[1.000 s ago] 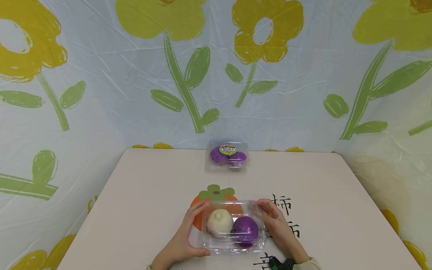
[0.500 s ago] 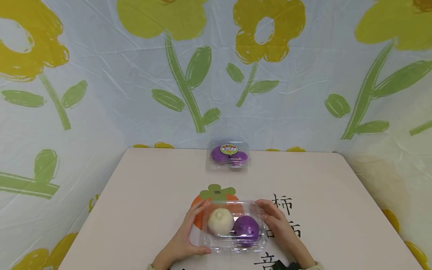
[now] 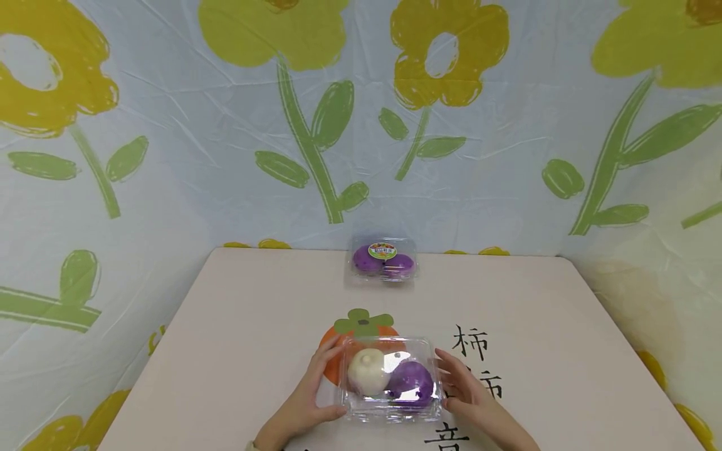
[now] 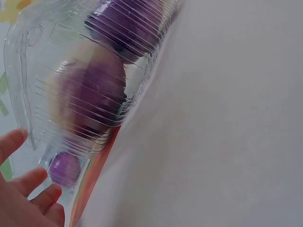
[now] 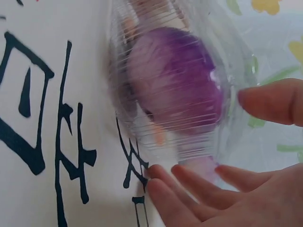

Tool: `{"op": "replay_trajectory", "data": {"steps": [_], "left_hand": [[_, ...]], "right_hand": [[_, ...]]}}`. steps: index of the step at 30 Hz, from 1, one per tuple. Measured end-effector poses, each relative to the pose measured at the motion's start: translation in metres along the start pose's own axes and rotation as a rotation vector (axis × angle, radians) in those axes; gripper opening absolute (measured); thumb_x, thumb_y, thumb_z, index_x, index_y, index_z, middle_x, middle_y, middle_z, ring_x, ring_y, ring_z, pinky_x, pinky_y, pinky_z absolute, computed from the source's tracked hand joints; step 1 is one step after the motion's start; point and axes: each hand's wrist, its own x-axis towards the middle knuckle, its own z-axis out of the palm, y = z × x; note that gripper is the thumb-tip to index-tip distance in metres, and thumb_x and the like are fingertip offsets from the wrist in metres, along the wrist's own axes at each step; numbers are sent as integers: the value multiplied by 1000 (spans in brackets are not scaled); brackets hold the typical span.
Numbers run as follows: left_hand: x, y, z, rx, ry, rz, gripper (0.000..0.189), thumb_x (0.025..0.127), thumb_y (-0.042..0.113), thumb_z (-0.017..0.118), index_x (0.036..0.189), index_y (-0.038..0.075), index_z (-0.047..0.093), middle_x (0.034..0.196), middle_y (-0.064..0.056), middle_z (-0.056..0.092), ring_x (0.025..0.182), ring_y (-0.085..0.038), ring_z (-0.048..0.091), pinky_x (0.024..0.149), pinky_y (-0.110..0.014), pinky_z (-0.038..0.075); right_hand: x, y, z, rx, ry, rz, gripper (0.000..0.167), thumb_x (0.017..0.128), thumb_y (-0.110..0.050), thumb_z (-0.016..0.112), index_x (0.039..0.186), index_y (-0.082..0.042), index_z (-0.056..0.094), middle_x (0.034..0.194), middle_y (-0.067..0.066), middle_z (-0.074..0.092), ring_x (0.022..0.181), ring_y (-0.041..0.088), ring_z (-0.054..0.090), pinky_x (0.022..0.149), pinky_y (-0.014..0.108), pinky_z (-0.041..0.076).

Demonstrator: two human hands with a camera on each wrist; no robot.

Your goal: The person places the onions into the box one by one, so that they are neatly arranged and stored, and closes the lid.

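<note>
In the head view a clear plastic clamshell box lies near the table's front with its lid over two round pieces. One is cream with a small knob on top; the other is a glossy purple ball. My left hand flanks the box's left side, fingers spread and loosely bent. In the left wrist view its index fingertip is right at the rim. On the other side, my right hand has relaxed fingers at the box's right edge. Its thumb meets the rim in the right wrist view.
A second clear box with two purple balls and an oval label stands at the table's back edge. The pale table bears a printed orange persimmon and black characters. Flower-patterned cloth hangs behind and at both sides.
My right hand has shifted slightly right and down, its fingers loosening along the box edge. The left thumb has drawn back a little from the front corner. Glare on the lid has changed.
</note>
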Motion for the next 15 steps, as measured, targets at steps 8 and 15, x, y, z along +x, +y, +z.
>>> {"op": "replay_trajectory", "data": {"steps": [8,15], "left_hand": [[0,-1,3,-62,47,53,77,72,26,88,128,3,40,136,-16,41,127,-26,40,102,-23,34],[1,2,3,-80,-19,101,29,76,17,84,80,16,55,75,0,52,70,-11,48,57,-19,43]], "right_hand": [[-7,-5,4,-80,66,58,61,90,-7,65,143,3,38,131,25,53,110,25,59,89,24,51],[-6,-2,1,-15,-5,108,18,92,-4,55,102,12,59,88,8,66,77,13,63,70,26,54]]}}
